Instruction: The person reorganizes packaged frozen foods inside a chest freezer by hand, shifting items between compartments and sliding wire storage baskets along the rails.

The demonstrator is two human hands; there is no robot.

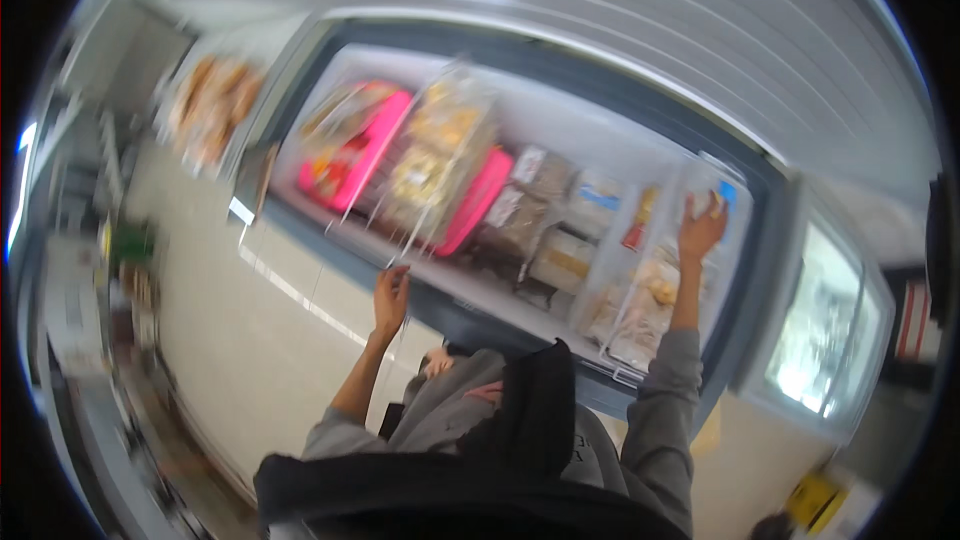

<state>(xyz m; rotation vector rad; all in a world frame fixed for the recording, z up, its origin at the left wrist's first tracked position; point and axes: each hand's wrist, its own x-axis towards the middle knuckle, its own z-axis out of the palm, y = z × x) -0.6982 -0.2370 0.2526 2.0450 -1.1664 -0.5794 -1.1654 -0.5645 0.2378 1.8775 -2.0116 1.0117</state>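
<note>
An open chest freezer (465, 304) full of packaged food lies before me. My left hand (391, 300) is at its near rim, fingers bent beside the end of a white wire basket (427, 206) that holds bags of pale yellow food; whether it grips the wire is unclear. Inside the right end, my right hand (703, 229) reaches over a clear bag with a blue patch (727, 199); blur hides whether the fingers hold it. Below that hand, bags of pale food (649, 307) fill a wire basket. Pink baskets (476, 202) and brown bags (514, 211) sit farther left.
The raised freezer lid (600, 37) spans the far side. A large bag of brown food (214, 109) stands beyond the left end. A glass-fronted unit (821, 322) stands at the right. Shelving with assorted items (135, 277) runs along the left.
</note>
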